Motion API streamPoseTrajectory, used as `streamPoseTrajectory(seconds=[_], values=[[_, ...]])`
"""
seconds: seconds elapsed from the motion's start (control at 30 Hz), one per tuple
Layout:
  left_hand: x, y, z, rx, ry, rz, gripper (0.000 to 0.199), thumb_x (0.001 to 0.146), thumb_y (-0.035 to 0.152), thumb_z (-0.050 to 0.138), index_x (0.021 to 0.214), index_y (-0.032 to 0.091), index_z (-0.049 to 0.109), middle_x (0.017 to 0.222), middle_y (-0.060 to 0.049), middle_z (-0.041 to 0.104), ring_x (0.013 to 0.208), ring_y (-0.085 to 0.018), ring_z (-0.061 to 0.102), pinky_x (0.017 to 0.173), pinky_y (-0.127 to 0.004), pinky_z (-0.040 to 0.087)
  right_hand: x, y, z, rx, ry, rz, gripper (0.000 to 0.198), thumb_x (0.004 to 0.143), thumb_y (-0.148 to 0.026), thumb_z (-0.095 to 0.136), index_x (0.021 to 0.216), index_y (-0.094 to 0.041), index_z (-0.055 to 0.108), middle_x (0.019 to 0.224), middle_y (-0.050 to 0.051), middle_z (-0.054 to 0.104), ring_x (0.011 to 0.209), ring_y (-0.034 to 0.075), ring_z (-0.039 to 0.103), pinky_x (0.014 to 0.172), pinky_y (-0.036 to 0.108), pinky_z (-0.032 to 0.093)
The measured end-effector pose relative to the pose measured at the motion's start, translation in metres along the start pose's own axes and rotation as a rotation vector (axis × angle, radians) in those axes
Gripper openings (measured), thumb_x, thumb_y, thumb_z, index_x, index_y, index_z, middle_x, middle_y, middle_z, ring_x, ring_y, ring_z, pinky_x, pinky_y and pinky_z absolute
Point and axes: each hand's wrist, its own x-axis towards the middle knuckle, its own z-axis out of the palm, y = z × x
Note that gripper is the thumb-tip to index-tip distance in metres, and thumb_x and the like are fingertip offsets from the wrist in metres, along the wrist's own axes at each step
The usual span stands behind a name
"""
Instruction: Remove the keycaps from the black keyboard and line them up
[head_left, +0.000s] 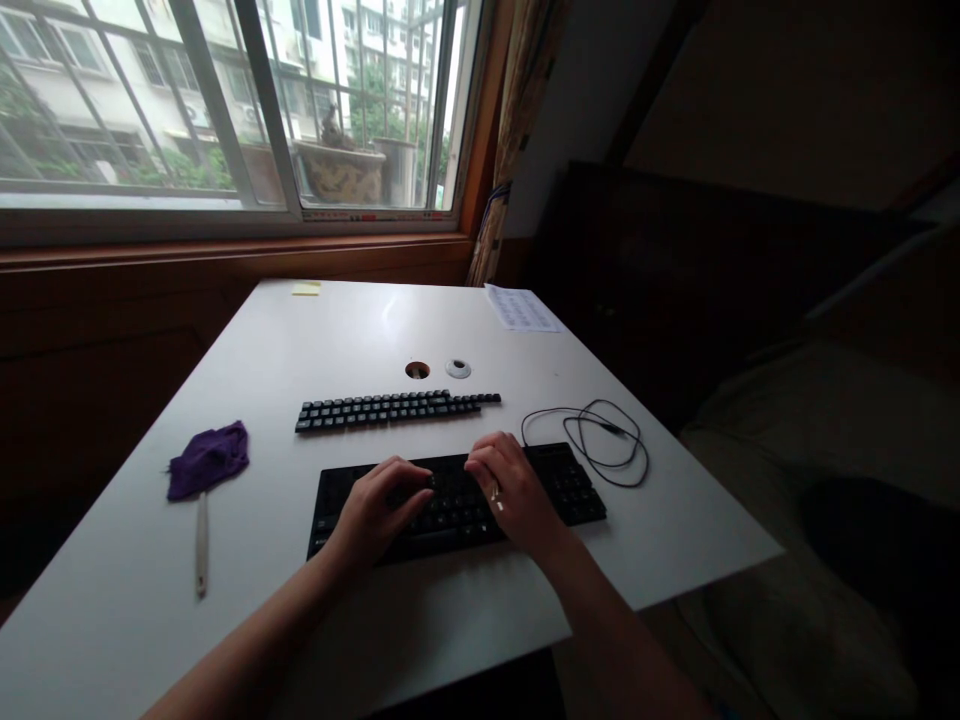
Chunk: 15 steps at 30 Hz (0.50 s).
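Note:
A black keyboard [577, 485] lies near the front of the white table, with my two hands over its middle. My left hand [379, 500] is above its left half; thumb and forefinger are apart, tips near the keys. Over the centre, my right hand [514, 490], with a ring on one finger, has its fingers curled together, and what they hold, if anything, is hidden. Behind the keyboard, loose black keycaps [390, 410] stand in rows close together. The keyboard's upper left part looks dark and flat, without visible keycaps.
A black cable [637, 440] lies coiled at the right. To the left is a purple cloth [210, 460] with a pale stick-like handle [202, 550]. Toward the back are a table hole [418, 370], a round cover [458, 369], printed paper [525, 310] and yellow notes [306, 289].

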Motion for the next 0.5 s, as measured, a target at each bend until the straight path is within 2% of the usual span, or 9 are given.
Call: streamPoseTrajectory(seconds=[0.23, 0.5], values=[[0.001, -0.002, 0.001, 0.015, -0.030, 0.031, 0.012, 0.088, 0.023, 0.066, 0.099, 0.019, 0.066, 0.090, -0.004, 0.069, 0.080, -0.016, 0.065, 0.071, -0.027, 0.054, -0.008, 0.009, 0.011, 0.106, -0.153, -0.091, 0.019, 0.096, -0.028, 0.055, 0.113, -0.024, 0.063, 0.096, 0.005, 0.059, 0.089, 0.017, 0.059, 0.084, 0.031, 0.051], [0.001, -0.003, 0.001, 0.015, -0.055, 0.055, 0.009, 0.088, 0.024, 0.065, 0.096, 0.019, 0.065, 0.089, -0.004, 0.068, 0.079, -0.016, 0.065, 0.071, -0.027, 0.054, -0.006, 0.008, 0.015, 0.095, -0.176, -0.127, 0.020, 0.092, -0.028, 0.062, 0.110, -0.024, 0.066, 0.094, 0.005, 0.061, 0.088, 0.018, 0.061, 0.081, 0.032, 0.052]])
